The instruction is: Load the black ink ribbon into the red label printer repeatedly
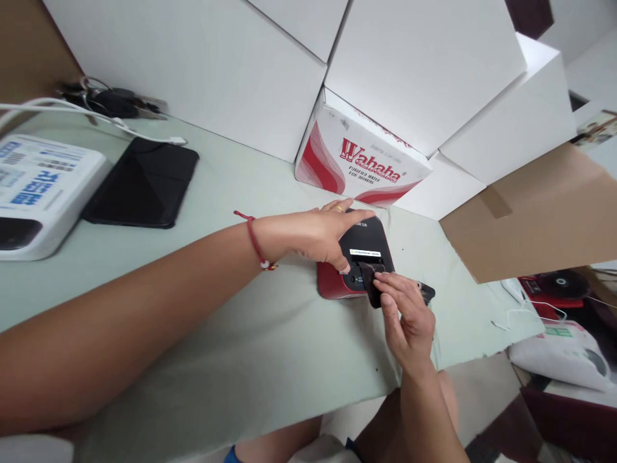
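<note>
A small device (367,239) with a black top and a red body, possibly a label printer, rests on the pale green table cover. My left hand (324,233) lies over its left side with fingers and thumb spread; the wrist wears a red string bracelet (254,241). A dark, thin, flexible strip (371,286) hangs over the device's front edge near a slot; its exact material is unclear. My right hand (407,314) presses its fingers together on this strip. Another dark end (427,293) shows beyond the right knuckles, partly hidden by the hand.
Behind the device stands a red-and-white Wahaha box (359,157) against large white boxes (419,64). To the left lie a black phone or tablet (144,183), keys (113,99), a white cable (144,134) and a white device (43,186). A cardboard flap (535,215) juts in at right.
</note>
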Available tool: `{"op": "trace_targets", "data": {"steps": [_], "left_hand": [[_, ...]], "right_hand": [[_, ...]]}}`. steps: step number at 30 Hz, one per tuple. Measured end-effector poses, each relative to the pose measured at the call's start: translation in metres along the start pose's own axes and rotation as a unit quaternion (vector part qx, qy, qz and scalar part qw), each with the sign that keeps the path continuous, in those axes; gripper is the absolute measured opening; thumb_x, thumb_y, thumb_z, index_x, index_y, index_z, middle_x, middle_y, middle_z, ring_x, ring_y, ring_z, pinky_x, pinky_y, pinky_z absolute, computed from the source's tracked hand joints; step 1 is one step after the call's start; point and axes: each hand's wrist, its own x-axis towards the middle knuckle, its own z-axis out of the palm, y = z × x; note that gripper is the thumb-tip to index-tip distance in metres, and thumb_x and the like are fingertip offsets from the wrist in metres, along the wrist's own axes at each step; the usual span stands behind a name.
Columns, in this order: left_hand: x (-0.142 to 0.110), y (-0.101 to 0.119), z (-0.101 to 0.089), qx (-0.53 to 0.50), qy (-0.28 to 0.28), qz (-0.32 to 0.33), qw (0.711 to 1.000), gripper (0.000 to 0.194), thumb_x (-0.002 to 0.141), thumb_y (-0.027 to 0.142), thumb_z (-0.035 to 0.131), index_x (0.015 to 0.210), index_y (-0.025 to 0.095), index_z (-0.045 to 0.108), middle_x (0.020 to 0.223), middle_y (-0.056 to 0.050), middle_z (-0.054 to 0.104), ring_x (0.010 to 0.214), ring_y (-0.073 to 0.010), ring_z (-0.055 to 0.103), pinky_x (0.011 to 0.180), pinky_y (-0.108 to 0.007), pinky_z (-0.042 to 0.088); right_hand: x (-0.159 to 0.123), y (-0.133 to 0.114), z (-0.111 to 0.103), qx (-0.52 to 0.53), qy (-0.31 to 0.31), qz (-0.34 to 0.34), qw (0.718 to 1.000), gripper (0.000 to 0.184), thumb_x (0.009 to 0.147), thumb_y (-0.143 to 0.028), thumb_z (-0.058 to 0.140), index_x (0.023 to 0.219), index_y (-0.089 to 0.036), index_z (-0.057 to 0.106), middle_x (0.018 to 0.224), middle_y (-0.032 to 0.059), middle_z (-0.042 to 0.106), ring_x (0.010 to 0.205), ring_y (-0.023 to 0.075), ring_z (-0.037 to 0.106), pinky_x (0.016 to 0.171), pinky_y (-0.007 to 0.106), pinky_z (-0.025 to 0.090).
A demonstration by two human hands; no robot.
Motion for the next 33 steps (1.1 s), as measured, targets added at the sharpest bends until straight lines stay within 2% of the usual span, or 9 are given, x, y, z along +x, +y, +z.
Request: {"op": "trace_targets", "data": {"steps": [6,11,17,23,27,29,31,32,33], "left_hand": [[0.001,0.004,0.001,0.025,0.005,-0.034,0.999,0.136,0.074,0.044,0.087,0.18,0.038,0.002,0.19,-0.016,-0.011,0.177,-0.0439,-0.005,0.138,-0.069,0.018],[0.001,0.006,-0.001,0.023,-0.008,-0.059,0.998,0.143,0.072,0.05,0.089,0.179,0.038,-0.006,0.189,-0.018,-0.016,0.176,-0.0465,-0.008,0.136,-0.076,0.017],[-0.001,0.013,-0.001,0.033,-0.017,-0.084,0.996,0.139,0.076,0.046,0.089,0.179,0.04,-0.005,0.187,-0.015,-0.022,0.177,-0.0422,-0.013,0.137,-0.075,0.011],[0.001,0.002,0.006,0.041,0.009,-0.047,0.998,0.135,0.076,0.05,0.088,0.179,0.043,0.0,0.189,-0.011,-0.019,0.176,-0.0473,-0.009,0.134,-0.081,0.015],[-0.001,0.008,0.006,0.059,0.056,-0.042,0.996,0.143,0.074,0.047,0.091,0.178,0.043,-0.005,0.19,-0.012,-0.019,0.176,-0.0496,-0.01,0.134,-0.081,0.011],[-0.007,0.021,0.003,0.072,0.103,-0.032,0.992,0.135,0.08,0.044,0.089,0.179,0.042,-0.003,0.19,-0.013,-0.017,0.176,-0.0501,-0.01,0.134,-0.081,0.009],[-0.017,0.037,0.001,0.096,0.173,-0.015,0.98,0.122,0.088,0.039,0.084,0.18,0.04,0.003,0.191,-0.013,-0.012,0.175,-0.0517,-0.008,0.134,-0.082,0.007],[-0.024,0.045,0.0,0.111,0.206,-0.005,0.972,0.117,0.091,0.036,0.083,0.18,0.038,0.008,0.191,-0.013,-0.009,0.175,-0.0524,-0.005,0.135,-0.081,0.01],[-0.031,0.053,0.0,0.13,0.229,0.004,0.965,0.109,0.092,0.032,0.081,0.18,0.036,0.015,0.191,-0.014,-0.005,0.175,-0.0522,0.003,0.135,-0.078,0.019]], "right_hand": [[0.004,-0.001,0.001,-0.006,0.004,-0.011,1.0,0.029,0.102,-0.005,0.062,0.119,-0.023,0.077,0.119,0.0077,0.082,0.112,0.0208,0.078,0.1,0.043,0.063],[0.003,-0.005,0.0,-0.015,-0.002,-0.006,1.0,0.029,0.102,-0.004,0.062,0.12,-0.022,0.077,0.12,0.008,0.082,0.114,0.0201,0.076,0.101,0.042,0.062],[0.007,-0.004,-0.005,-0.02,-0.021,-0.012,1.0,0.029,0.101,-0.005,0.063,0.12,-0.022,0.078,0.121,0.0086,0.082,0.112,0.0211,0.077,0.098,0.042,0.063],[0.012,-0.004,-0.008,-0.019,-0.04,-0.023,0.999,0.026,0.102,-0.005,0.064,0.116,-0.021,0.077,0.117,0.0081,0.082,0.109,0.0193,0.076,0.097,0.039,0.062],[0.02,0.001,-0.012,-0.006,-0.055,0.0,0.998,0.021,0.104,-0.011,0.065,0.113,-0.022,0.08,0.115,0.0062,0.083,0.108,0.0184,0.078,0.097,0.036,0.062],[0.031,0.006,-0.016,0.011,-0.061,0.047,0.997,0.019,0.107,-0.02,0.064,0.112,-0.022,0.082,0.116,0.006,0.084,0.106,0.0179,0.08,0.094,0.033,0.063],[0.049,0.014,-0.018,0.032,-0.077,0.121,0.989,0.023,0.109,-0.032,0.062,0.112,-0.021,0.083,0.112,0.0062,0.084,0.09,0.0162,0.081,0.082,0.029,0.063],[0.06,0.019,-0.019,0.038,-0.095,0.16,0.982,0.028,0.109,-0.037,0.061,0.111,-0.02,0.083,0.107,0.0061,0.084,0.078,0.0148,0.078,0.073,0.028,0.062],[0.071,0.023,-0.018,0.037,-0.122,0.19,0.974,0.031,0.108,-0.04,0.061,0.11,-0.019,0.084,0.101,0.0056,0.084,0.068,0.0135,0.075,0.066,0.027,0.059]]}}
